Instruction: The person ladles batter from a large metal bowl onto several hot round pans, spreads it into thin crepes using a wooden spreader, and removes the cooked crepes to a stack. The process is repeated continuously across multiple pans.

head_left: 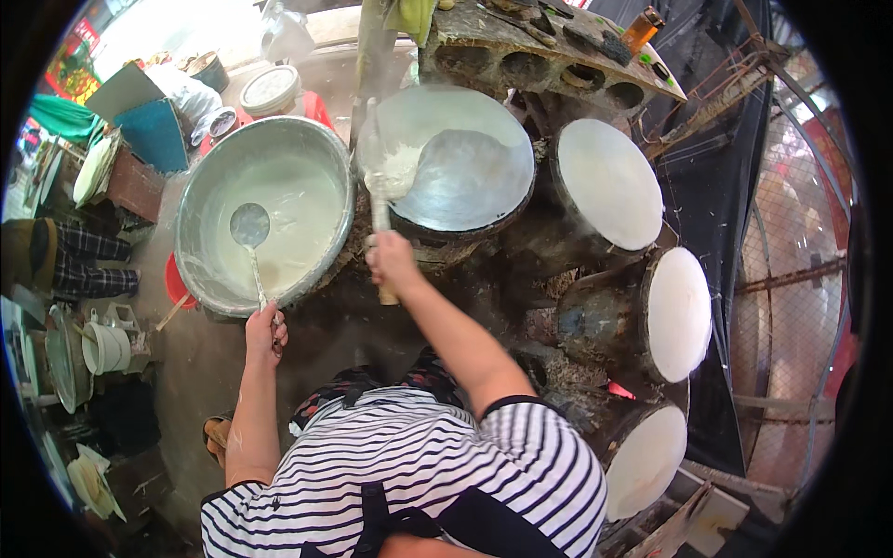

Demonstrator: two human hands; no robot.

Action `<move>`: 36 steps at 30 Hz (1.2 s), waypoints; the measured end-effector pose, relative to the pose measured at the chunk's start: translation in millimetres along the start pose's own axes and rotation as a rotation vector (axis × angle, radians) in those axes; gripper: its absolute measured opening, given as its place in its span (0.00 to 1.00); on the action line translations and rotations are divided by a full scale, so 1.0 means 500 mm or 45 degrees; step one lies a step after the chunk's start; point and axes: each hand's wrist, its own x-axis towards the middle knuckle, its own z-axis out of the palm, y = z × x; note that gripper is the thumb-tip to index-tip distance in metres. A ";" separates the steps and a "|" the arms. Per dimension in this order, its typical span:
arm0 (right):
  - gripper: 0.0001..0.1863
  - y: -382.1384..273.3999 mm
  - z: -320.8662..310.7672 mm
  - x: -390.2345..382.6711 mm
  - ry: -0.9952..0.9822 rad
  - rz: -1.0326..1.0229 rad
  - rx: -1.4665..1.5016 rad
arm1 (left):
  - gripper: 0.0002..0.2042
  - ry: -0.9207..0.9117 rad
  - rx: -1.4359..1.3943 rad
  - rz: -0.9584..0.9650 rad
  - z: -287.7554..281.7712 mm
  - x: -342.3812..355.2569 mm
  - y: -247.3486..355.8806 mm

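Observation:
My left hand (267, 330) is closed round the long handle of a metal ladle (250, 224), whose bowl is over white batter inside a large metal basin (193, 212). My right hand (393, 263) grips a long pale flat tool (379, 203), held upright across the left side of a round griddle (474, 181). A whitish, crumpled layer (402, 166) lies beside the tool on the griddle, while much of the griddle's middle shows shiny grey metal. Part of the tool's upper end looks blurred.
Three round white-topped pans (606, 181) curve down my right side. A cluttered shelf (512, 37) stands behind the griddle. Buckets (104, 349), boards (149, 130) and a red container (177, 279) are at the left, where another person's plaid-clad legs (88, 256) show.

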 end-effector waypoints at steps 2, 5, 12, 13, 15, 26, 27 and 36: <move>0.18 0.057 0.089 0.014 0.085 -0.076 0.099 | 0.09 -0.012 0.017 0.008 -0.023 0.000 0.010; 0.19 0.097 0.091 -0.062 0.220 -0.072 0.337 | 0.09 -0.005 0.026 0.011 -0.048 -0.007 0.029; 0.19 0.103 0.117 -0.081 0.254 -0.182 0.272 | 0.09 0.022 0.120 -0.079 -0.095 -0.008 0.014; 0.19 0.106 0.116 -0.052 0.243 -0.185 0.131 | 0.10 0.024 0.134 -0.087 -0.094 -0.009 0.010; 0.19 0.104 0.106 -0.036 0.278 -0.146 0.005 | 0.10 0.027 0.139 -0.085 -0.097 -0.004 0.008; 0.22 0.094 0.036 -0.130 0.210 -0.083 0.042 | 0.10 0.036 0.177 -0.055 -0.071 0.009 -0.007; 0.24 0.099 0.030 -0.109 0.202 -0.154 -0.124 | 0.10 0.024 0.172 -0.053 -0.067 0.008 -0.008; 0.27 0.035 -0.178 -0.196 0.298 0.102 0.040 | 0.10 0.019 0.211 -0.014 -0.029 0.016 -0.028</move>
